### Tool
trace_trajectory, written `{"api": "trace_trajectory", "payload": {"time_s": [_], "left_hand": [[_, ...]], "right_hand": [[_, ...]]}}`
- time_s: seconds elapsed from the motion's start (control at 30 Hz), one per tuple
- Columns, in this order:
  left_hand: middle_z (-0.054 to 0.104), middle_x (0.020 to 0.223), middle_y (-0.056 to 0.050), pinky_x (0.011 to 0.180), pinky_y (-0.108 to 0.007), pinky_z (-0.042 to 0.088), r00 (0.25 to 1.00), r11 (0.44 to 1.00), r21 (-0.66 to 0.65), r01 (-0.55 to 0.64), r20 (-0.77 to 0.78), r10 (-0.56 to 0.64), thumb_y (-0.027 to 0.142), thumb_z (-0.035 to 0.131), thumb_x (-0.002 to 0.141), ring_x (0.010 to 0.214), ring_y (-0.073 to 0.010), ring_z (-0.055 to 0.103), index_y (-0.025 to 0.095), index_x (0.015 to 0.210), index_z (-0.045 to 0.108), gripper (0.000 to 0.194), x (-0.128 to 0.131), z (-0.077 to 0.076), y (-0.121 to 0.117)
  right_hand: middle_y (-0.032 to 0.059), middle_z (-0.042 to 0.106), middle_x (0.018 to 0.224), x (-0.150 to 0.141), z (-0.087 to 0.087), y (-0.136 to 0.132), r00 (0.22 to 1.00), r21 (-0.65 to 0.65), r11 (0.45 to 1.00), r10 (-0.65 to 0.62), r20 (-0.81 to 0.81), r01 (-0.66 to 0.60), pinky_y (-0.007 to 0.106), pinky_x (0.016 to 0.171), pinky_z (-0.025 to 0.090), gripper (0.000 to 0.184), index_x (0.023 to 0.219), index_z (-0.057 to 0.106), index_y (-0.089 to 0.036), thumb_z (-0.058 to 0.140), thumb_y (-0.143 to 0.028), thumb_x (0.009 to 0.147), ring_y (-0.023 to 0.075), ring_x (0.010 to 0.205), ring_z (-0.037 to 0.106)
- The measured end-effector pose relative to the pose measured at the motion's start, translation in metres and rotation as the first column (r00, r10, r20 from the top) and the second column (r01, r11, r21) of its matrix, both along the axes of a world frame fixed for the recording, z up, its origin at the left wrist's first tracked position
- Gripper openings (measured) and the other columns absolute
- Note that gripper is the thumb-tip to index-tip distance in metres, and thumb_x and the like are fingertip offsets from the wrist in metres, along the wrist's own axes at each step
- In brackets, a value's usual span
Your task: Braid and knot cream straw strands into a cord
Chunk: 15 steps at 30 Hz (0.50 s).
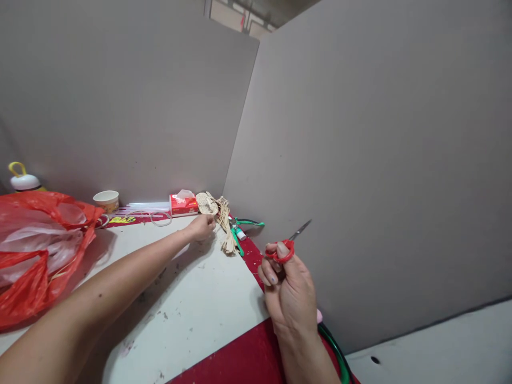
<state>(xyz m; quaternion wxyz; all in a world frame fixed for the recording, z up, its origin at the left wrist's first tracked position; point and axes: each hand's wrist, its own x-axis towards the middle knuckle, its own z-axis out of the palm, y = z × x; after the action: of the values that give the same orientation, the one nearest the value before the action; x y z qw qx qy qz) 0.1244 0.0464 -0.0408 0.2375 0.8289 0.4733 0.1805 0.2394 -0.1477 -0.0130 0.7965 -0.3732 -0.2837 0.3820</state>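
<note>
My right hand (290, 282) holds a pair of scissors (283, 252) by the red handles, thumb and fingers in the loops. The dark blades point up and to the right, apart from anything else. My left hand (203, 227) is stretched out to the far end of the white board, its fingers curled closed beside a bundle of pale raffia strands (226, 218). Whatever those fingers may pinch is too small to make out. A coiled piece of woven raffia (207, 203) lies just beyond them.
Green-handled pliers (248, 222) and a small white-and-green bottle (240, 233) lie right of the raffia. Behind stand a red tissue pack (183, 205), clear sticks (148, 206) and a paper cup (106, 200). A red plastic bag (44, 256) sits left. Grey partitions (360, 133) enclose the corner.
</note>
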Motion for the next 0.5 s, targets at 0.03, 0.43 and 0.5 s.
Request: {"api": "trace_trajectory", "payload": {"time_s": [0.03,0.43,0.5], "left_hand": [[0.056,0.064,0.0,0.058,-0.022,0.037,1.0,1.0,0.011,-0.003,0.003,0.003,0.026,0.051,0.077,0.063,-0.0135,0.051,0.017,0.073,0.06,0.014,0.0,0.002,0.001],[0.06,0.066,-0.004,0.064,-0.026,0.038,0.996,0.995,-0.065,-0.08,0.044,0.083,0.011,0.055,0.067,0.07,-0.0171,0.055,0.015,0.06,0.055,0.009,0.018,-0.028,-0.008],[0.058,0.065,-0.003,0.061,-0.024,0.038,0.99,0.993,-0.096,-0.076,0.115,0.087,0.012,0.055,0.07,0.067,-0.015,0.054,0.015,0.063,0.054,0.007,0.014,-0.022,-0.008]], "right_hand": [[-0.0036,0.05,0.065,0.0,0.0,0.0,1.0,0.0,1.0,-0.01,0.004,0.01,0.018,0.038,0.023,0.02,0.072,0.059,-0.017,0.068,-0.035,0.074,0.0023,0.042,0.029],[-0.0024,0.053,0.065,0.001,-0.005,0.007,1.0,-0.021,0.999,-0.029,0.001,0.029,0.019,0.039,0.023,0.025,0.072,0.06,-0.015,0.071,-0.037,0.07,0.0023,0.041,0.031],[-0.0008,0.057,0.072,0.002,-0.004,0.007,0.998,-0.014,0.998,-0.059,-0.003,0.059,0.019,0.039,0.024,0.025,0.072,0.058,-0.015,0.071,-0.037,0.07,0.002,0.042,0.032]]}}
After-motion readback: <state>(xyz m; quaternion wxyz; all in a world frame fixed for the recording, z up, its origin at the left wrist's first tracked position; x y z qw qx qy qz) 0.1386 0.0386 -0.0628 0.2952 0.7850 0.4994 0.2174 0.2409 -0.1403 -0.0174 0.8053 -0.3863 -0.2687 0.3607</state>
